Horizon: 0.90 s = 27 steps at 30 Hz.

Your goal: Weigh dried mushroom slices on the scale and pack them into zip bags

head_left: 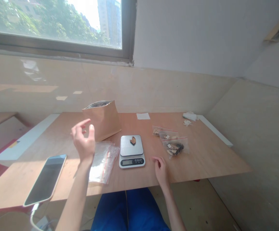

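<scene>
My left hand [83, 142] is raised above the table with its fingers apart, holding nothing, over a stack of empty zip bags [103, 163] with red strips. My right hand [161, 170] rests low on the tabletop, just in front of and to the right of a digital kitchen scale [132, 151]. On the scale's steel plate lies one small brown dried piece [133, 140]. Right of the scale are clear zip bags [172, 143] holding dark and pale dried pieces. A kraft paper stand-up pouch [102, 120] stands open behind my left hand.
A smartphone [45, 179] with a white charging cable [33, 218] lies at the near left of the wooden table [209, 160]. A white paper square [143, 116] and crumpled white bits [189, 116] lie at the far edge, against a wall. A window is above.
</scene>
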Each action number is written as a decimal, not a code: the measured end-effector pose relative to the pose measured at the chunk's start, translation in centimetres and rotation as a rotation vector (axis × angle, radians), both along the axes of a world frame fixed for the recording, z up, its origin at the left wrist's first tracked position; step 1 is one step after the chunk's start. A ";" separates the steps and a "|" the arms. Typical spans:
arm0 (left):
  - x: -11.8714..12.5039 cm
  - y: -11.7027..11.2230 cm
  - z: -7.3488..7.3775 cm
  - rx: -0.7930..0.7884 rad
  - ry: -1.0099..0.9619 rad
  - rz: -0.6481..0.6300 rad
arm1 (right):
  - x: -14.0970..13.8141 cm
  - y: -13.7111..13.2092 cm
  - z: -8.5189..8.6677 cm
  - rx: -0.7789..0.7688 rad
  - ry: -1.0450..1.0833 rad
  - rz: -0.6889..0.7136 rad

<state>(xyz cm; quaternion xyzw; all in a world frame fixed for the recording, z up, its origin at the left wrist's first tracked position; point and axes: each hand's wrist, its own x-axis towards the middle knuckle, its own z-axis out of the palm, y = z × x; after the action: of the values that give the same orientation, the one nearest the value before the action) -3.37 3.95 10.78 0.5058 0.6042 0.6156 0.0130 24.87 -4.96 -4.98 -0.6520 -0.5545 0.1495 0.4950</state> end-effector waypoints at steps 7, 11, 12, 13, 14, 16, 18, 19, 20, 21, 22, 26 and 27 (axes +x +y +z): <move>-1.6 10.0 2.9 -0.111 0.093 0.015 | -0.8 -0.4 1.3 -0.012 -0.005 0.027; -0.9 6.6 0.5 -0.105 0.102 -0.003 | -2.3 -0.5 2.0 0.024 0.043 0.085; -0.4 4.8 -0.1 -0.089 0.107 0.001 | -3.2 -0.6 2.5 0.046 0.061 0.120; 0.2 2.8 -0.7 -0.071 0.110 0.003 | -4.2 -0.8 3.2 0.071 0.076 0.164; 0.9 0.8 -1.3 -0.055 0.110 0.008 | -5.4 -1.0 4.0 0.099 0.088 0.214; 2.2 -2.9 -2.7 -0.054 0.073 0.017 | -7.9 -1.4 5.8 0.134 0.087 0.319; 3.0 -5.8 -4.2 -0.065 0.075 -0.002 | -10.2 -1.5 7.5 0.149 0.071 0.419; 3.2 -6.7 -4.9 -0.081 0.106 -0.039 | -11.1 -1.4 8.2 0.154 0.064 0.456; 3.2 -7.4 -5.7 -0.097 0.147 -0.065 | -11.9 -1.1 8.7 0.150 0.052 0.484; 3.0 -7.9 -6.4 -0.110 0.193 -0.089 | -12.5 -0.7 9.0 0.133 0.033 0.505; 2.8 -8.2 -7.0 -0.119 0.236 -0.109 | -12.9 -0.1 9.2 0.100 0.002 0.518; 1.8 -8.5 -8.9 -0.089 0.340 -0.136 | -14.4 3.4 9.0 -0.101 -0.216 0.569; 1.7 -8.6 -9.1 -0.070 0.349 -0.137 | -14.8 4.4 9.0 -0.116 -0.267 0.573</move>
<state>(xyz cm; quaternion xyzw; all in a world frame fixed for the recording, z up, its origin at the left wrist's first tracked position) -1.71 -4.65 1.66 0.6442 0.5824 0.4947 -0.0327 10.04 -0.59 4.03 -0.5105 -0.7660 0.2275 0.3177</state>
